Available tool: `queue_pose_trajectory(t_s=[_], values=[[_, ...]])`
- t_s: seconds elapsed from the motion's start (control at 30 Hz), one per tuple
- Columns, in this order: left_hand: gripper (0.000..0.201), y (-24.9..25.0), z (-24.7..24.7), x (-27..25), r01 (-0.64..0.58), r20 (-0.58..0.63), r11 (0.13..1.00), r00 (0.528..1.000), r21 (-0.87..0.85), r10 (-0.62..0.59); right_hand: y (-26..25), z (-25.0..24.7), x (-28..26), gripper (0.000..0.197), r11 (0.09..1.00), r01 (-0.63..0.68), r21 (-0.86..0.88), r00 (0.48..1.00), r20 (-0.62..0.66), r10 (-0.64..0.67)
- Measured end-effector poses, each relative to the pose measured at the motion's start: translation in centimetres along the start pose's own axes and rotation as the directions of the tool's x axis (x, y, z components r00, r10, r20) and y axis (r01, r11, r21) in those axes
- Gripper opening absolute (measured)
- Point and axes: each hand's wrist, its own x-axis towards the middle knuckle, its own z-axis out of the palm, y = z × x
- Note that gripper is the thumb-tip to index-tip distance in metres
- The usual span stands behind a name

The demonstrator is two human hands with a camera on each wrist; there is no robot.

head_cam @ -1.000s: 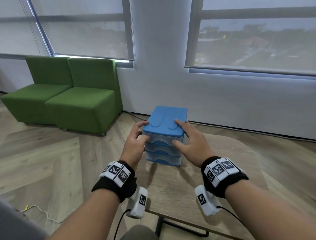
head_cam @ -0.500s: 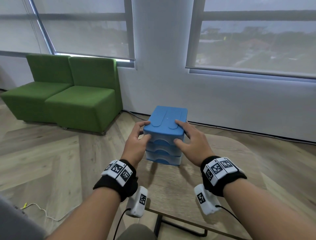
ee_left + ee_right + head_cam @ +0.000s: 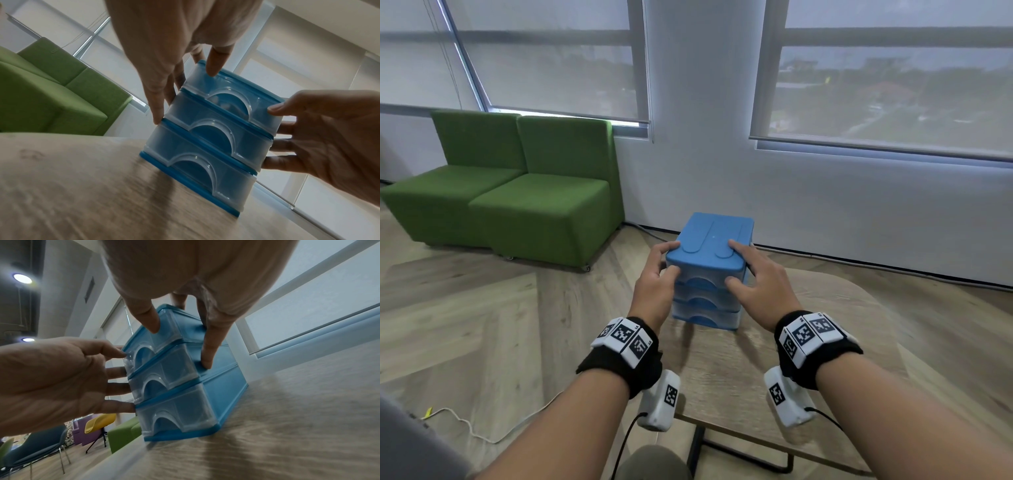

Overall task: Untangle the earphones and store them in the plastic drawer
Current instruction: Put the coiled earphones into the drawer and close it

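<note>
A blue plastic drawer unit [image 3: 710, 240] with three translucent drawers stands on the wooden table [image 3: 722, 377], all drawers pushed in. My left hand [image 3: 666, 260] holds its left front corner, thumb on the top drawer's front, fingers down the left side. My right hand [image 3: 743, 263] holds the right front corner the same way, one finger lying on the lid. In the left wrist view the drawer unit [image 3: 216, 138] sits between both hands. The right wrist view shows the drawer unit [image 3: 185, 378] side on. No earphones show in any view.
Green sofa seats [image 3: 517, 195] stand on the floor at the left, under the window. A thin white cable [image 3: 465, 425] lies on the floor near my left elbow. Wall and windows rise just behind the table. Coloured chairs [image 3: 96, 423] stand farther off.
Both hands keep the same hold on the drawer unit, and it stays at about the same spot on the table. Only the head view has shifted slightly.
</note>
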Motion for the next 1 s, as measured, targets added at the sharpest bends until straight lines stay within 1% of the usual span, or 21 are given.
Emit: queue_pose_trajectory(t_s=[0.13,0.3,0.37,0.5,0.57,0.73,0.8,0.93,1.0], values=[[0.045,0.1,0.0,0.1,0.002,0.006,0.999,1.000,0.034,-0.002,-0.1,-0.2,0.0,0.071,1.000,-0.008,-0.010,1.000,0.013,0.008],[0.045,0.5,0.0,0.7,0.004,0.033,0.994,0.999,0.107,-0.008,-0.7,-0.8,0.0,0.070,0.997,-0.023,-0.076,0.998,0.050,0.027],[0.044,0.7,-0.2,1.1,-0.004,0.050,0.989,0.999,0.150,-0.003,-1.1,-1.2,0.2,0.071,0.992,-0.024,-0.127,0.996,0.084,0.035],[0.048,1.6,-0.4,1.5,0.007,0.085,0.968,0.996,0.249,-0.029,-1.6,-3.1,-0.2,0.076,0.981,-0.022,-0.195,0.978,0.200,0.062],[0.049,2.1,-0.4,1.6,0.003,0.101,0.954,0.994,0.300,-0.035,-1.3,-4.4,-1.0,0.076,0.980,-0.034,-0.194,0.976,0.205,0.075],[0.052,3.3,0.3,1.5,-0.023,0.095,0.909,0.995,0.417,-0.019,-0.6,-7.5,-3.9,0.058,0.978,-0.111,-0.176,0.986,0.105,0.131],[0.053,3.7,0.8,1.3,-0.053,0.091,0.876,0.996,0.479,0.010,-0.2,-8.5,-5.1,0.049,0.977,-0.136,-0.162,0.986,0.071,0.149],[0.052,4.1,2.0,-0.3,-0.125,0.112,0.790,0.991,0.601,0.071,1.4,-9.7,-8.7,0.029,0.979,-0.132,-0.156,0.988,0.063,0.143],[0.055,4.0,2.6,-1.8,-0.193,0.147,0.701,0.981,0.686,0.126,2.2,-9.9,-10.9,0.022,0.976,-0.119,-0.185,0.985,0.104,0.140]])
